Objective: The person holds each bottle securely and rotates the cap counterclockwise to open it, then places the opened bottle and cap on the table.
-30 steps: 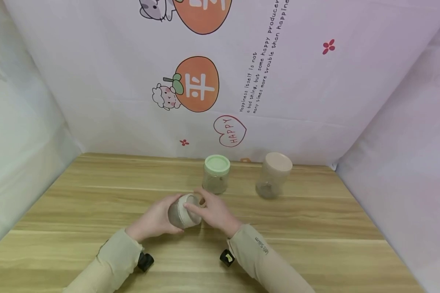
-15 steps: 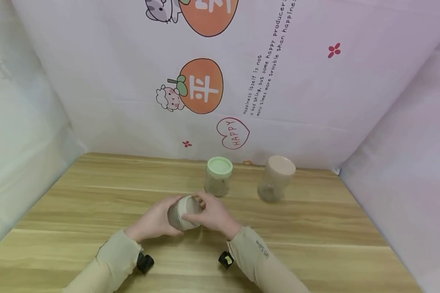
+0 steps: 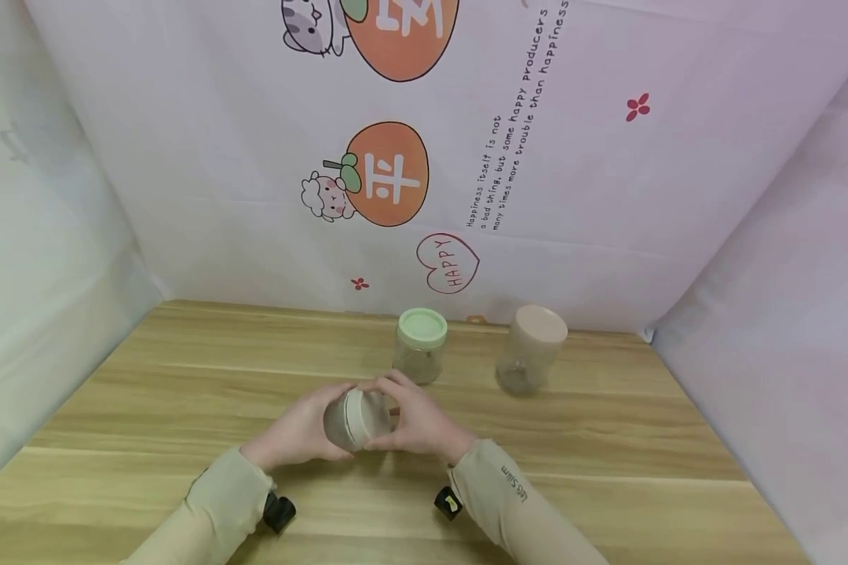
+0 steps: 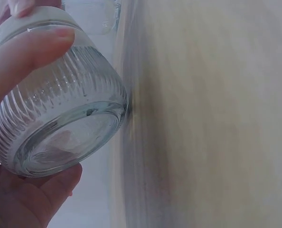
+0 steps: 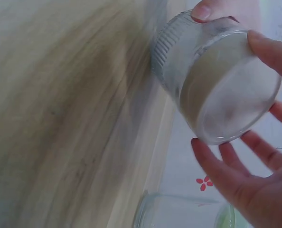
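Observation:
A ribbed clear glass jar with a whitish lid is held tilted on its side between the two hands. My left hand grips the jar body, thumb on one side and fingers on the other. Around the lid's rim curl the fingers and thumb of my right hand. In the right wrist view, the lid's flat round face points toward the right palm. The jar's base faces the left palm, and its lower side is close over the wooden table.
Behind the hands stands a clear jar with a green lid. A taller jar with a beige-pink lid is to its right. A printed white cloth rises at the table's back edge, and plain white cloth flanks the sides.
My right hand has shifted its hold: its thumb slid from the lid's face down to the lower rim, and its fingers moved over the top. The left hand stays on the jar.

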`<state>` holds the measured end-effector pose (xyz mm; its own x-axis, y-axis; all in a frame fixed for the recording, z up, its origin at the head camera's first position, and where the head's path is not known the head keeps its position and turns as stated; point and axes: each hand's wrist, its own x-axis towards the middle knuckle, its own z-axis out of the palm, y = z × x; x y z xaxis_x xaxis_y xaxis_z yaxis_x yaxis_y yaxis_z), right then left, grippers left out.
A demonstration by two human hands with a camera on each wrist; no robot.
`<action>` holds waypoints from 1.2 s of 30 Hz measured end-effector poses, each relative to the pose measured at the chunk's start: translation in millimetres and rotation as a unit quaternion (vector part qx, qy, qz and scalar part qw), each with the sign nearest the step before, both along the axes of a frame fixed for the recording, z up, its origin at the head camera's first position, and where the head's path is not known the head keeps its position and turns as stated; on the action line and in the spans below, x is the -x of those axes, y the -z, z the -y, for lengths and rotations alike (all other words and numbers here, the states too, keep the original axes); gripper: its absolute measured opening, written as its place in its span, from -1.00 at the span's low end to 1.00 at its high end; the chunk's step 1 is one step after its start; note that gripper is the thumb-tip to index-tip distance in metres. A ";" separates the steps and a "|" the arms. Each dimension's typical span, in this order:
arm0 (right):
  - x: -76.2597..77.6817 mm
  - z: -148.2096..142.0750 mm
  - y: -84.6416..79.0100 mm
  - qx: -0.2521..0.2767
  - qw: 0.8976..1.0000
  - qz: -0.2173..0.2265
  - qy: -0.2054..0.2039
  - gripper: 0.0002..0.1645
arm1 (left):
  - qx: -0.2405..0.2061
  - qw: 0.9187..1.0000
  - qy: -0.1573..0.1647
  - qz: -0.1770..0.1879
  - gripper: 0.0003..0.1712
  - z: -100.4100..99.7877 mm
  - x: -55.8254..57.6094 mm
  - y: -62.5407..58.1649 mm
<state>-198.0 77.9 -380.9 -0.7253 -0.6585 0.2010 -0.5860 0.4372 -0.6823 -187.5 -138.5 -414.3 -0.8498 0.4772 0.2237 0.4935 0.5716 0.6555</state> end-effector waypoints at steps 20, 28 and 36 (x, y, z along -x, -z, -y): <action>8.0 -12.2 -2.7 -0.097 0.987 -0.126 -0.023 0.19 | 0.004 1.000 0.005 -0.028 0.08 -1.6 -1.3 0.6; 8.1 -9.5 -1.0 -0.043 0.996 0.047 0.067 -0.18 | 0.005 1.000 0.011 -0.028 0.08 -0.1 -1.5 -0.7; 1.5 8.3 0.2 -0.060 0.989 0.063 0.123 -0.36 | 0.013 1.000 0.024 -0.013 0.05 -3.0 0.1 -2.7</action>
<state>-199.6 69.6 -381.1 -0.8806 -0.4729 0.0298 -0.3653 0.6376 -0.6782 -187.7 -135.5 -411.6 -0.8203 0.5230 0.2316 0.5369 0.5643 0.6271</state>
